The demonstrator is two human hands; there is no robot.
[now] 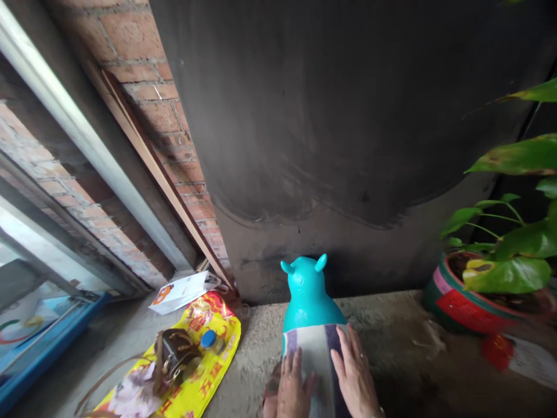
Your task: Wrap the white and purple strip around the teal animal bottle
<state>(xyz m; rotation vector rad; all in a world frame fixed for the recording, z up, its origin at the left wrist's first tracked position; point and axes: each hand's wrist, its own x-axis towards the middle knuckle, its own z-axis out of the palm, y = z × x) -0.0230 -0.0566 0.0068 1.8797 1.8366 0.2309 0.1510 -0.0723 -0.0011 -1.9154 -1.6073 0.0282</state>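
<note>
Both hands lie flat, fingers spread and gripping nothing, on a striped cloth [314,360] draped over the back of a turquoise inflatable animal toy [308,293]. The left hand [292,388] presses the cloth's left side; the right hand [354,374] presses its right side. The toy stands on the concrete floor [391,360], its horned head toward a dark grey wall [348,116]. To the left on the floor lies a yellow printed bag [204,371], bearing a brown strapped pouch [174,357] and a blue-capped bottle [209,339]. A white paper bag [180,292] lies just beyond. At the right stands a red and green plant pot [461,305], holding a leafy plant [517,244].
</note>
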